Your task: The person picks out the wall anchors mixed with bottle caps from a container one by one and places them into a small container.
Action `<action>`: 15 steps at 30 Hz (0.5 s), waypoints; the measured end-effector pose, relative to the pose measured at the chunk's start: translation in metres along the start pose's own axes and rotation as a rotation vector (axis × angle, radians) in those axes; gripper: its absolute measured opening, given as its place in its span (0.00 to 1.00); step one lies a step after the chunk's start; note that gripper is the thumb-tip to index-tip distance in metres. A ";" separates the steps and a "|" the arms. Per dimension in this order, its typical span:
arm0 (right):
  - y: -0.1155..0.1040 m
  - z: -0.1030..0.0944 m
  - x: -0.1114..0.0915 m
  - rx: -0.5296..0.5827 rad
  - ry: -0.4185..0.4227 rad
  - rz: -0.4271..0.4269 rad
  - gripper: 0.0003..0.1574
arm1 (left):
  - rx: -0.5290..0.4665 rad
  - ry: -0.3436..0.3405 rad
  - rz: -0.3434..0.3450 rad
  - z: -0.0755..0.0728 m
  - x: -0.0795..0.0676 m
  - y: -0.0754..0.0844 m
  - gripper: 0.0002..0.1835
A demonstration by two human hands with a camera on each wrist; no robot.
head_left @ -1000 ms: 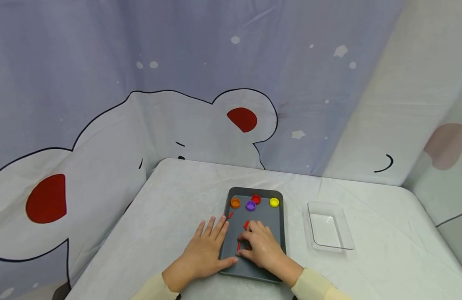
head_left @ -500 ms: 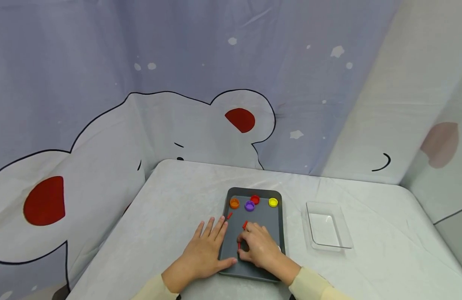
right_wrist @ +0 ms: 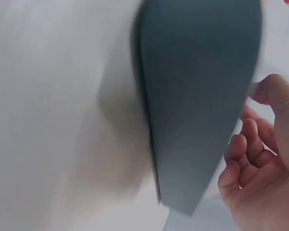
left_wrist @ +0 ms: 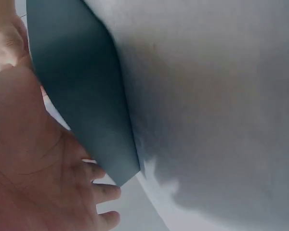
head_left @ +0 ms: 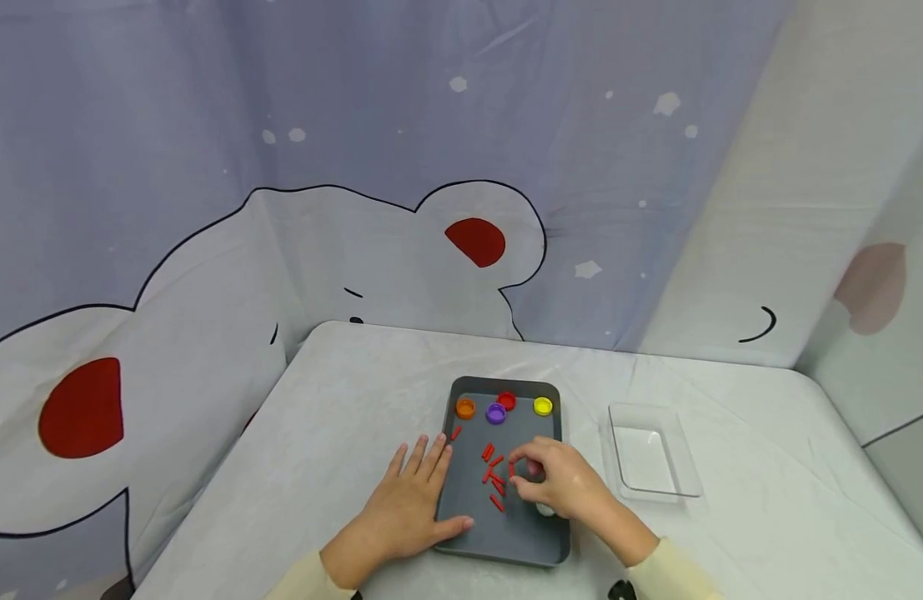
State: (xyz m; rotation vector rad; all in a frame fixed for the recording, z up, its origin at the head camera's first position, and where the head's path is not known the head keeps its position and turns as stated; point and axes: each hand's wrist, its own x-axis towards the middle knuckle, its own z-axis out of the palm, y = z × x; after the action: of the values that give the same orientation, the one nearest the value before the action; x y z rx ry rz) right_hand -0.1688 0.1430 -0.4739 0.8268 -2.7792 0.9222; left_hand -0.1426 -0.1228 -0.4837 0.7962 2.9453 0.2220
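One red stick [head_left: 511, 470], aligned lengthwise with tray [head_left: 514, 535], right hand [head_left: 564, 479] pinching, left hand [head_left: 406, 508] splayed.

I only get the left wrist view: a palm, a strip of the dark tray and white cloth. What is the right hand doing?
Observer: In the head view, the right hand pinches a red stick between thumb and fingers, within the outline of the tray.

Operator: None of that reaches me. What lies at the tray's far end?

Observer: Four small round pieces: an orange piece, a purple piece, a red piece and a yellow piece.

Operator: And outside the tray, past the right hand?

Observer: A clear box sits on the white cloth, to the right of the tray and apart from it.
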 end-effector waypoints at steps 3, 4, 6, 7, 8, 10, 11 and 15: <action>0.011 -0.014 -0.007 0.048 0.025 0.008 0.10 | -0.026 0.015 -0.007 0.000 -0.001 0.002 0.54; 0.015 -0.019 -0.009 0.061 0.036 0.012 0.11 | -0.031 0.019 -0.010 0.000 -0.001 0.002 0.54; 0.024 -0.027 -0.015 0.086 0.063 0.019 0.12 | -0.040 0.025 -0.013 0.001 -0.002 0.003 0.54; 0.028 -0.032 -0.017 0.098 0.077 0.024 0.12 | -0.043 0.029 -0.014 0.001 -0.002 0.002 0.54; 0.033 -0.036 -0.020 0.102 0.095 0.026 0.12 | -0.047 0.031 -0.015 0.002 -0.002 0.002 0.54; 0.042 -0.043 -0.026 0.101 0.138 0.026 0.13 | -0.055 0.038 -0.011 0.004 -0.002 0.002 0.55; 0.046 -0.047 -0.029 0.096 0.158 0.027 0.13 | -0.058 0.042 -0.007 0.005 -0.002 0.001 0.55; 0.061 -0.061 -0.039 0.062 0.224 0.039 0.14 | -0.056 0.060 -0.001 0.012 -0.001 -0.001 0.55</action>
State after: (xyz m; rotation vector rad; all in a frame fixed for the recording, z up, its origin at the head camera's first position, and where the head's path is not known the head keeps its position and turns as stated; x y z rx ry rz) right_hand -0.1727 0.2371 -0.4662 0.6354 -2.5940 1.0426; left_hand -0.1404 -0.1227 -0.4957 0.7941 2.9807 0.3318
